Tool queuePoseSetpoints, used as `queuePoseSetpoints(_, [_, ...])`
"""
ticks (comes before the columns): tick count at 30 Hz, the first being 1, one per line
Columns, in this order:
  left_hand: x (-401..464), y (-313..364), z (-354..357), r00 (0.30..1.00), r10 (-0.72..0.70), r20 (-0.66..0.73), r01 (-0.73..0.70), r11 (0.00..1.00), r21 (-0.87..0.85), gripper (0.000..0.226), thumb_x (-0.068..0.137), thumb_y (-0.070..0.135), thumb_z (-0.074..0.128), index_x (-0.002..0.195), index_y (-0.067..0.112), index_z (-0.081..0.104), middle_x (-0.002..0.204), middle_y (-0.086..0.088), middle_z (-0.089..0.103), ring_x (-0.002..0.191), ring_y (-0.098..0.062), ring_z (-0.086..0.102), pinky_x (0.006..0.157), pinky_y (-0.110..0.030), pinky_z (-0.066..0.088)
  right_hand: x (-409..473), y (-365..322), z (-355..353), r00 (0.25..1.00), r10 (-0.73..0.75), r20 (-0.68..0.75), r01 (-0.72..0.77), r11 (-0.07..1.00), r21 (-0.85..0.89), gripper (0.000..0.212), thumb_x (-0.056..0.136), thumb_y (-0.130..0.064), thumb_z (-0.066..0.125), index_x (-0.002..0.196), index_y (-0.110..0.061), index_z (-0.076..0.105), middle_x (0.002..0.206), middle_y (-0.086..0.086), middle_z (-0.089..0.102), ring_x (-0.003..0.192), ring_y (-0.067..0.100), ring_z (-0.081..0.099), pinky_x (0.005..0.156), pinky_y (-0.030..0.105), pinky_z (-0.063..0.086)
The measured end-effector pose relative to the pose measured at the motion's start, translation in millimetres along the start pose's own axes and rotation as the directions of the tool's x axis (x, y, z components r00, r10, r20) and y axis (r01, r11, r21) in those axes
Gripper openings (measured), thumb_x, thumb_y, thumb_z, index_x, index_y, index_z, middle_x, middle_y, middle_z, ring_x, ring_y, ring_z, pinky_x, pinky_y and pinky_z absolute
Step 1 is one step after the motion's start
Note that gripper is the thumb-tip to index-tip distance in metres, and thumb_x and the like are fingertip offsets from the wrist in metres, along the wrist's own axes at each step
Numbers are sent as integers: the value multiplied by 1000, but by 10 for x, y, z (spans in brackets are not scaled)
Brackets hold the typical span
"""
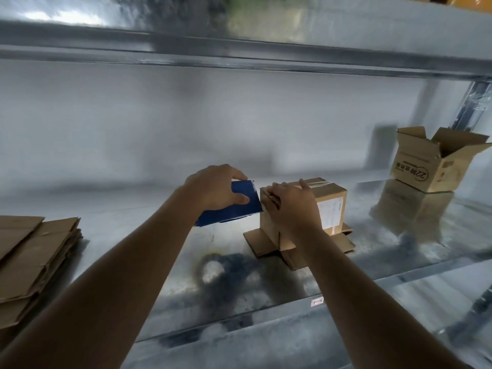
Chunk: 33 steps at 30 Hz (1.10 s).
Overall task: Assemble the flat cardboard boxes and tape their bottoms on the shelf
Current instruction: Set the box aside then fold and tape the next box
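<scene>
Left hand (pixel 213 189): fingers curled over the top of a blue tape dispenser (pixel 234 206), thumb pressed on its near face; the dispenser is tilted, its far end just beside the small box.
Right hand (pixel 291 206): lies on the near upper edge of the small box; fingers stretch forward over the top, close together, with one fingertip raised at the taped seam. Whether they pinch the tape itself I cannot tell.
Small box (pixel 330 206): under the right fingers, standing on the shelf with its taped face up and its open flaps spread flat on the shelf around its base; a white label shows on the side to the right of the fingers.
Tape strip (pixel 318 183): clear, runs across the box top just beyond the right fingertips.
Flat boxes (pixel 34 257): a stack of unfolded cardboard, well to the left of the left fingers, at the shelf's near edge.
Open box (pixel 434 162): upright, flaps up, printed side facing, well to the right of and beyond the right fingers.
Shelf (pixel 159 235): shiny metal; a blurred reflection of a tape roll shows below the left fingers.
</scene>
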State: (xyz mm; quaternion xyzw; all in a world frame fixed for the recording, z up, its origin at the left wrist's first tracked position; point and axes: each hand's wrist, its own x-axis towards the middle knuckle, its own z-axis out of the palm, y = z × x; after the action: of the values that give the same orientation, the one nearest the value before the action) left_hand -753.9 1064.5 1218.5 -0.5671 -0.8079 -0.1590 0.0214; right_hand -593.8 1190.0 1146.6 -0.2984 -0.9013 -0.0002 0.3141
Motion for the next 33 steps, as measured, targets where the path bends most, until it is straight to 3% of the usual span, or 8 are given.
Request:
queuePoseSetpoints(4, [-7, -120, 50, 998, 49, -29, -50, 998, -32, 59, 88, 59, 71, 144, 46, 55, 145, 13, 60, 126, -21, 58, 103, -48, 50, -16, -2, -31, 998, 7, 57, -5, 999, -45, 41, 111, -40, 36, 136, -26, 66, 143, -5, 64, 138, 14, 53, 129, 42, 8])
queuePoseSetpoints(10, [-87, -305, 91, 993, 105, -48, -108, 993, -52, 61, 85, 68, 62, 143, 56, 49, 137, 19, 64, 123, -16, 61, 101, -46, 52, -15, -74, -194, 994, -15, 104, 23, 997, -78, 36, 111, -35, 37, 124, -28, 70, 127, -7, 70, 130, 14, 56, 123, 41, 2])
queuePoseSetpoints(13, [-147, -399, 75, 988, 103, -117, -109, 993, -46, 58, 90, 64, 63, 146, 56, 47, 139, 16, 64, 123, -18, 61, 99, -39, 51, -6, -67, -256, 986, -85, 142, 95, 993, -69, 33, 110, -30, 40, 124, -30, 70, 123, -7, 71, 122, 17, 58, 120, 46, 15])
queuePoseSetpoints(19, [-312, -559, -30, 960, 207, -189, -246, 945, -215, 66, 85, 64, 68, 147, 53, 49, 143, 20, 59, 123, -10, 61, 103, -35, 54, -158, 137, -354, 972, -223, 72, 201, 951, 236, 32, 95, -25, 52, 115, -30, 77, 115, -12, 76, 114, 17, 67, 102, 53, 47])
queuePoseSetpoints(23, [-396, -537, -68, 936, 289, -202, -344, 877, -337, 65, 82, 46, 78, 143, 49, 55, 134, 25, 64, 116, -2, 64, 96, -24, 56, -305, 167, -534, 999, -46, 19, 47, 995, -90, 38, 91, -56, 61, 126, -42, 65, 133, -16, 59, 123, 17, 57, 106, 43, 36])
queuePoseSetpoints(25, [-426, -497, -73, 935, 303, -184, -353, 835, -422, 62, 81, 40, 80, 138, 50, 59, 129, 27, 66, 116, -1, 65, 93, -22, 57, -362, 166, -546, 995, 81, 52, -72, 983, -168, 46, 94, -55, 60, 138, -42, 57, 144, -11, 52, 133, 22, 49, 107, 44, 34])
queuePoseSetpoints(30, [-482, -403, -83, 924, 348, -159, -375, 746, -550, 59, 77, 30, 82, 132, 40, 67, 127, 25, 69, 120, -3, 64, 95, -24, 57, -474, 279, -385, 999, -12, 48, 10, 999, 41, 43, 95, -32, 66, 136, -44, 60, 146, -8, 50, 137, 26, 44, 99, 49, 53])
queuePoseSetpoints(33, [-537, -366, -85, 915, 350, -201, -400, 712, -577, 57, 77, 14, 83, 129, 34, 68, 123, 28, 70, 118, 0, 64, 89, -16, 56, -493, 318, -363, 989, -146, 4, 138, 939, 315, 53, 86, -15, 77, 136, -31, 68, 149, 0, 50, 138, 26, 46, 111, 40, 46])
